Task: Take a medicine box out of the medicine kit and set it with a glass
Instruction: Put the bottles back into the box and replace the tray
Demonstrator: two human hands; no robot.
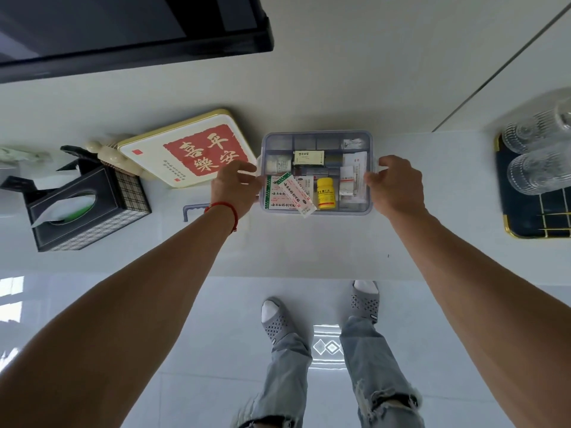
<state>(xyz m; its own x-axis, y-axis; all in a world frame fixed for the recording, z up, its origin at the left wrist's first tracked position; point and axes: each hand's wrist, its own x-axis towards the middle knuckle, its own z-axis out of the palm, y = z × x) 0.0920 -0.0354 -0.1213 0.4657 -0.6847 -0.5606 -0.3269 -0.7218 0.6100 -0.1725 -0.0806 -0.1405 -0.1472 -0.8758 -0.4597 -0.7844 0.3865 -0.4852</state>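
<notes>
The medicine kit (315, 212) is a clear plastic box with compartments, standing open on the white counter. Inside lie a long white medicine box with green edging (290, 196), a yellow bottle (326, 193), a small pale box (308, 158) and several other packets. My left hand (234, 189) grips the kit's left side and my right hand (395, 183) grips its right side. Ribbed clear glasses (537, 173) stand at the far right on a dark tray with a gold rim (525, 223), well apart from the kit.
A square tin with a red seal print (191, 149) leans left of the kit, and a checked tissue box (86, 208) stands further left. A pale blue handle-shaped piece (193, 208) lies by my left wrist. A dark screen (123, 26) hangs behind. The counter's front edge (309, 274) is near my feet.
</notes>
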